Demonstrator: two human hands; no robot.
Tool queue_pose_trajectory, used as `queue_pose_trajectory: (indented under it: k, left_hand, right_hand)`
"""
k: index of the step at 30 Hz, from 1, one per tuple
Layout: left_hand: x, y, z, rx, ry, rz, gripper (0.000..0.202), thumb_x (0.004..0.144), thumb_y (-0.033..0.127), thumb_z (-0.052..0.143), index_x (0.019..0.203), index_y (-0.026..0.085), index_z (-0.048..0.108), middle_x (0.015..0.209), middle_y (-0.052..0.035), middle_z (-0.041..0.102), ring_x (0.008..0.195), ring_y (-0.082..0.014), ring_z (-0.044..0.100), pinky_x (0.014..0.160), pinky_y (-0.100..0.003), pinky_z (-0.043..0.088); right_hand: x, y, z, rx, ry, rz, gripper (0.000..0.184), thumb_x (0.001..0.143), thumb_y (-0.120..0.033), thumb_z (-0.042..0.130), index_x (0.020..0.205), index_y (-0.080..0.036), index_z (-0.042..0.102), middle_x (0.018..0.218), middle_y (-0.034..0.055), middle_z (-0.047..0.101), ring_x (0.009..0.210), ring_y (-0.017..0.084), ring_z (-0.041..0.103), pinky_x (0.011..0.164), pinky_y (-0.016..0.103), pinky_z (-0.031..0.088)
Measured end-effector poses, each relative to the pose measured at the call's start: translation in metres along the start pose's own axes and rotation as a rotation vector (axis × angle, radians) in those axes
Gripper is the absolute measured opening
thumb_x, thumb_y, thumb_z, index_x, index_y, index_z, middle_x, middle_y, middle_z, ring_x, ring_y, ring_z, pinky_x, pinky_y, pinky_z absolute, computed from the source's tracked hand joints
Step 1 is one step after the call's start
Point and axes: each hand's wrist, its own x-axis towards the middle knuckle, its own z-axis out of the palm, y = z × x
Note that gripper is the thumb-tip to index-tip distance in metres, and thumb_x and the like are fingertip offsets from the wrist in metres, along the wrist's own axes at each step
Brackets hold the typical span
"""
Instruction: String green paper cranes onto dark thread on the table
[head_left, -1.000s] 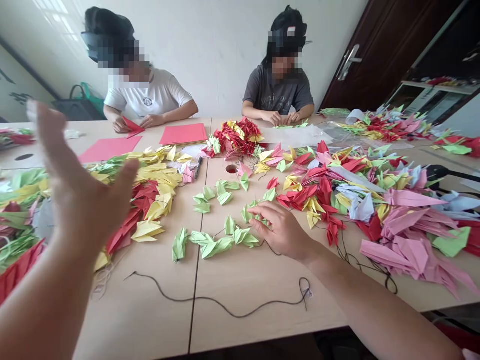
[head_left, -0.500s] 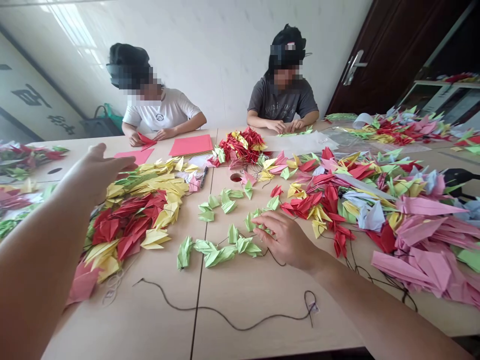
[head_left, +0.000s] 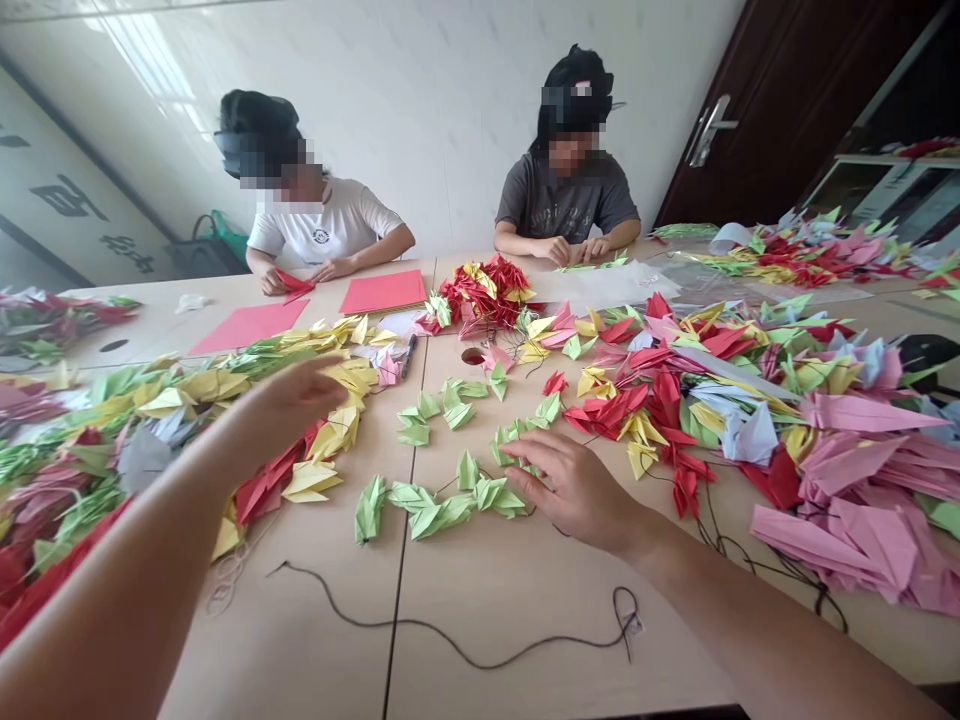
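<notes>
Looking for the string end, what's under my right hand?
Under your right hand lie green paper cranes at the fingertips; what's beneath the palm is hidden.

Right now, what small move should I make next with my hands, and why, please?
Probably lower your left hand to the row of green paper cranes, beside your right hand. The right hand's fingertips are already at that row, and the left hand looks empty, so it could likely steady the cranes.

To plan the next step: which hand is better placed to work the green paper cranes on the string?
Right, likely: the right hand sits at the end of the green paper cranes, while the left hand is raised farther off, over the yellow and red paper cranes.
</notes>
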Motion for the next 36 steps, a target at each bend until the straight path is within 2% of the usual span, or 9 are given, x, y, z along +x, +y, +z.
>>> queue_pose_trajectory:
  k: [1, 3, 5, 9, 11, 15, 22, 26, 36]
  left_hand:
    - [-0.01, 0.003, 0.011, 0.001, -0.1, 0.027, 0.049, 0.095, 0.046, 0.05, 0.137, 0.02, 0.053, 0.11, -0.0058, 0.074, 0.097, -0.0229, 0.071, 0.081, -0.036, 0.058]
    - [-0.03, 0.005, 0.026, 0.016, -0.265, 0.091, 0.049, 0.085, 0.046, 0.065, 0.13, 0.028, 0.06, 0.125, -0.0035, 0.071, 0.112, -0.0255, 0.067, 0.094, -0.039, 0.055]
    - [-0.045, 0.004, 0.036, 0.06, -0.374, 0.155, 0.058, 0.079, 0.04, 0.072, 0.135, 0.034, 0.058, 0.138, -0.0031, 0.064, 0.123, -0.0284, 0.061, 0.103, -0.043, 0.049]
    - [-0.059, -0.003, 0.047, 0.229, -0.54, 0.282, 0.073, 0.077, 0.031, 0.073, 0.145, 0.034, 0.046, 0.15, -0.0057, 0.051, 0.138, -0.0298, 0.047, 0.11, -0.044, 0.044]
    - [-0.059, -0.004, 0.053, 0.258, -0.553, 0.261, 0.074, 0.077, 0.027, 0.073, 0.145, 0.034, 0.045, 0.149, -0.0055, 0.051, 0.137, -0.0294, 0.049, 0.109, -0.043, 0.046]
    - [-0.055, 0.0, 0.065, 0.248, -0.5, 0.241, 0.058, 0.081, 0.019, 0.065, 0.137, 0.033, 0.053, 0.135, -0.004, 0.06, 0.122, -0.0265, 0.06, 0.098, -0.038, 0.053]
    - [-0.049, 0.001, 0.079, 0.202, -0.46, 0.209, 0.038, 0.09, 0.027, 0.061, 0.127, 0.03, 0.058, 0.127, -0.0058, 0.062, 0.118, -0.0291, 0.06, 0.096, -0.045, 0.051]
    - [-0.054, -0.012, 0.079, 0.129, -0.471, 0.216, 0.051, 0.087, 0.039, 0.068, 0.135, 0.035, 0.052, 0.139, -0.0051, 0.056, 0.126, -0.0294, 0.055, 0.103, -0.044, 0.048]
    - [-0.061, -0.022, 0.067, 0.107, -0.544, 0.242, 0.08, 0.074, 0.03, 0.081, 0.143, 0.042, 0.044, 0.147, -0.0023, 0.05, 0.133, -0.0296, 0.049, 0.109, -0.043, 0.044]
  right_hand:
    - [0.0, -0.001, 0.0, 0.004, -0.008, -0.002, 0.021, 0.096, -0.02, 0.057, 0.11, -0.012, 0.07, 0.102, 0.0119, 0.073, 0.093, 0.023, 0.07, 0.078, 0.035, 0.058]
    - [-0.001, -0.002, 0.001, 0.014, -0.023, -0.002, 0.02, 0.096, -0.02, 0.057, 0.11, -0.013, 0.07, 0.1, 0.0105, 0.073, 0.089, 0.021, 0.07, 0.076, 0.033, 0.058]
    - [-0.002, -0.002, 0.002, 0.021, -0.032, 0.001, 0.02, 0.096, -0.019, 0.057, 0.111, -0.013, 0.07, 0.099, 0.0103, 0.073, 0.088, 0.021, 0.071, 0.075, 0.033, 0.059]
    - [-0.003, -0.002, 0.004, 0.033, -0.047, 0.003, 0.021, 0.097, -0.019, 0.056, 0.11, -0.012, 0.07, 0.101, 0.0127, 0.073, 0.092, 0.023, 0.07, 0.077, 0.035, 0.059]
    - [-0.002, -0.003, 0.004, 0.042, -0.057, 0.007, 0.021, 0.097, -0.019, 0.055, 0.11, -0.012, 0.07, 0.1, 0.0124, 0.073, 0.091, 0.023, 0.07, 0.077, 0.035, 0.059]
    - [-0.002, -0.004, 0.004, 0.064, -0.079, 0.013, 0.021, 0.097, -0.017, 0.053, 0.11, -0.012, 0.069, 0.098, 0.0106, 0.073, 0.091, 0.023, 0.07, 0.078, 0.036, 0.059]
    - [-0.001, -0.004, 0.003, 0.092, -0.131, 0.044, 0.022, 0.097, -0.016, 0.052, 0.111, -0.014, 0.069, 0.095, 0.0088, 0.071, 0.086, 0.021, 0.069, 0.073, 0.034, 0.059]
    - [0.0, -0.004, 0.002, 0.091, -0.124, 0.054, 0.023, 0.097, -0.016, 0.053, 0.113, -0.015, 0.069, 0.095, 0.0083, 0.071, 0.087, 0.019, 0.068, 0.074, 0.032, 0.059]
    - [0.001, -0.002, 0.004, 0.125, -0.039, 0.134, 0.022, 0.096, -0.013, 0.054, 0.113, -0.017, 0.067, 0.1, 0.0076, 0.072, 0.09, 0.016, 0.07, 0.077, 0.025, 0.057]
